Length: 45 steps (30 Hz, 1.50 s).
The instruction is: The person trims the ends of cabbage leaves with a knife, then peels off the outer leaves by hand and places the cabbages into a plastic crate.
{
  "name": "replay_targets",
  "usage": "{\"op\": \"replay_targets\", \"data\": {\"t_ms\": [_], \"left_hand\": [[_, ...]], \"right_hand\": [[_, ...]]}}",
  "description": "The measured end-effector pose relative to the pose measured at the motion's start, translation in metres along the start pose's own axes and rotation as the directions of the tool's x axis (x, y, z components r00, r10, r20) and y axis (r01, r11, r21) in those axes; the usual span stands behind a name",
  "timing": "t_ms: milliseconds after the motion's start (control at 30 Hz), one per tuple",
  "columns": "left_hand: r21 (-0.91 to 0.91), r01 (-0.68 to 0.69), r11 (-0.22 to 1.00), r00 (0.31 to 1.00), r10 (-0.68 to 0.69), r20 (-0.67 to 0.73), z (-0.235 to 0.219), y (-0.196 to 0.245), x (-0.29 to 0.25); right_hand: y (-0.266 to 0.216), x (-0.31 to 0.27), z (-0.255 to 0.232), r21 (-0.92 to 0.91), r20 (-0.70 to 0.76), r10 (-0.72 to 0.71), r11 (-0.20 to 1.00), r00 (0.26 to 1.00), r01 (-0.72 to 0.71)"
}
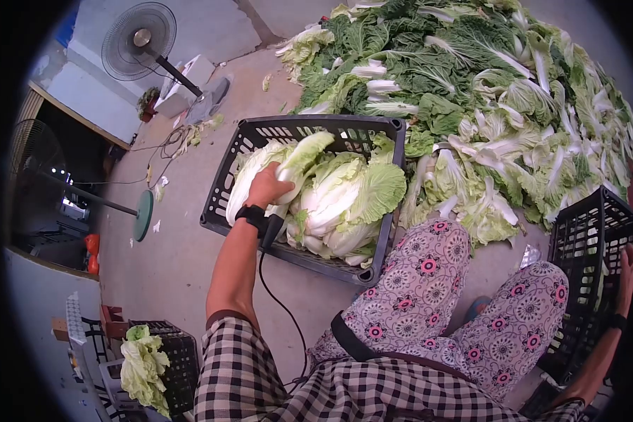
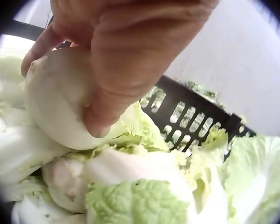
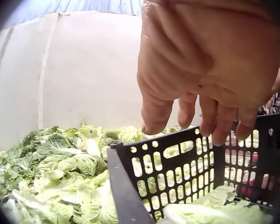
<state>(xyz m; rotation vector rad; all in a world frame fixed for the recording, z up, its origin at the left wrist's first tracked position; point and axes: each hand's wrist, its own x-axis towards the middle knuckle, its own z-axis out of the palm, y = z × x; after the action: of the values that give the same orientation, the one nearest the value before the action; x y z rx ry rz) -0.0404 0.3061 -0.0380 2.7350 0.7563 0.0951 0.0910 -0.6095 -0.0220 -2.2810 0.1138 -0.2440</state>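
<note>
My left hand (image 1: 269, 188) grips a pale Chinese cabbage (image 1: 308, 156) at the left part of a black crate (image 1: 309, 264). In the left wrist view the thumb and fingers of that hand (image 2: 126, 51) lie round the cabbage's white base (image 2: 60, 102). More cabbages (image 1: 330, 200) fill the crate beside it. At the far right, my right hand (image 1: 627, 274) is by a second black crate (image 1: 577, 246). The right wrist view shows this hand (image 3: 205, 70) with fingers pointing down at the crate's rim (image 3: 168, 138), holding nothing; a cabbage (image 3: 214, 212) lies inside.
A large heap of loose cabbage leaves (image 1: 471, 91) spreads behind the crates. Two fans (image 1: 142, 39) stand on the left, with cables on the floor. Another crate (image 1: 179, 359) with leaves (image 1: 144, 366) is at lower left. My patterned knees are between the two crates.
</note>
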Motion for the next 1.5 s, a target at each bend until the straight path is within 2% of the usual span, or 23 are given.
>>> {"op": "replay_targets", "data": {"t_ms": [67,100,167,267,300,333,400,433,467,567,667,767,800,900,933,967,1000,1067,1133,1200,1233,1433,1500], "left_hand": [[-0.334,0.198,0.921,0.976,-0.152,0.158,-0.029,0.018,-0.009],[-0.469,0.273,0.840,0.957,-0.185,0.225,-0.040,0.019,-0.013],[-0.697,0.346,0.629,0.937,-0.188,0.295,-0.054,0.022,-0.022],[-0.923,0.382,-0.048,0.907,-0.175,0.384,-0.062,0.016,-0.033],[-0.865,0.416,-0.281,0.901,-0.005,0.435,-0.067,0.027,-0.043],[-0.795,0.434,-0.423,0.898,0.140,0.416,-0.067,0.038,-0.054],[-0.732,0.437,-0.522,0.894,0.161,0.419,-0.058,0.050,-0.068],[-0.724,0.462,-0.512,0.883,0.189,0.430,-0.055,0.057,-0.074],[-0.714,0.487,-0.503,0.871,0.219,0.440,-0.053,0.067,-0.079],[-0.731,0.522,-0.438,0.853,0.277,0.443,-0.049,0.102,-0.096],[-0.735,0.565,-0.375,0.818,0.366,0.443,-0.051,0.139,-0.110],[-0.755,0.596,-0.274,0.756,0.509,0.412,-0.052,0.169,-0.120],[-0.745,0.619,-0.250,0.680,0.645,0.348,-0.053,0.176,-0.124],[-0.861,0.488,-0.141,0.788,0.496,0.366,-0.055,0.219,-0.149],[-0.920,0.393,0.008,0.775,0.536,0.336,-0.056,0.229,-0.160],[-0.952,0.274,0.139,0.694,0.656,0.296,-0.060,0.233,-0.169],[-0.933,0.332,0.138,0.566,0.763,0.314,-0.059,0.233,-0.167],[-0.936,0.306,0.173,0.325,0.905,0.274,-0.053,0.226,-0.144],[-0.969,0.204,0.140,0.646,0.725,0.241,-0.047,0.213,-0.121],[-0.990,0.102,0.096,0.887,0.442,0.134,-0.040,0.208,-0.110],[-0.994,0.100,0.051,0.893,0.435,0.112,-0.039,0.205,-0.107],[-0.777,-0.334,0.534,0.873,0.486,-0.041,-0.022,0.180,-0.102],[-0.674,-0.328,0.662,0.909,0.416,-0.034,-0.014,0.155,-0.092]], "right_hand": [[-0.047,-0.008,0.011,0.010,-0.036,-0.032,0.999,0.999,0.032],[-0.058,-0.010,0.021,0.011,-0.156,-0.163,0.986,0.974,0.166],[-0.074,-0.012,0.034,0.279,-0.072,0.073,0.959,0.995,-0.050],[-0.096,-0.010,0.043,0.501,0.228,0.225,0.807,0.947,-0.313],[-0.103,-0.009,0.042,0.491,0.373,0.173,0.797,0.912,-0.352],[-0.109,-0.010,0.049,0.449,0.373,0.087,0.854,0.924,-0.262],[-0.119,-0.012,0.081,0.296,0.244,-0.145,0.953,0.959,0.069],[-0.130,-0.014,0.096,0.144,0.141,-0.304,0.948,0.942,0.285],[-0.159,-0.020,0.102,0.144,0.271,-0.216,0.973,0.938,0.182],[-0.253,-0.058,0.131,-0.017,0.290,-0.325,0.938,0.900,0.345],[-0.316,-0.091,0.152,-0.086,0.302,-0.608,0.750,0.735,0.656],[-0.361,-0.116,0.169,-0.075,0.346,-0.750,0.577,0.564,0.813],[-0.372,-0.122,0.174,-0.076,0.366,-0.778,0.521,0.510,0.850],[-0.388,-0.132,0.200,-0.112,0.420,-0.807,0.407,0.414,0.906],[-0.387,-0.135,0.219,-0.097,0.401,-0.830,0.383,0.388,0.919],[-0.384,-0.129,0.227,0.007,0.348,-0.870,0.376,0.350,0.927],[-0.384,-0.119,0.230,0.106,0.286,-0.905,0.357,0.316,0.928],[-0.371,-0.100,0.224,0.169,0.208,-0.860,0.501,0.467,0.849],[-0.369,-0.094,0.213,0.194,0.169,-0.734,0.679,0.658,0.708],[-0.366,-0.091,0.209,0.257,0.158,-0.576,0.808,0.802,0.530],[-0.362,-0.088,0.209,0.266,0.148,-0.566,0.813,0.811,0.518],[-0.329,-0.063,0.160,0.255,0.024,-0.446,0.868,0.895,0.426],[-0.300,-0.046,0.129,0.185,-0.102,-0.430,0.878,0.897,0.441]]}}
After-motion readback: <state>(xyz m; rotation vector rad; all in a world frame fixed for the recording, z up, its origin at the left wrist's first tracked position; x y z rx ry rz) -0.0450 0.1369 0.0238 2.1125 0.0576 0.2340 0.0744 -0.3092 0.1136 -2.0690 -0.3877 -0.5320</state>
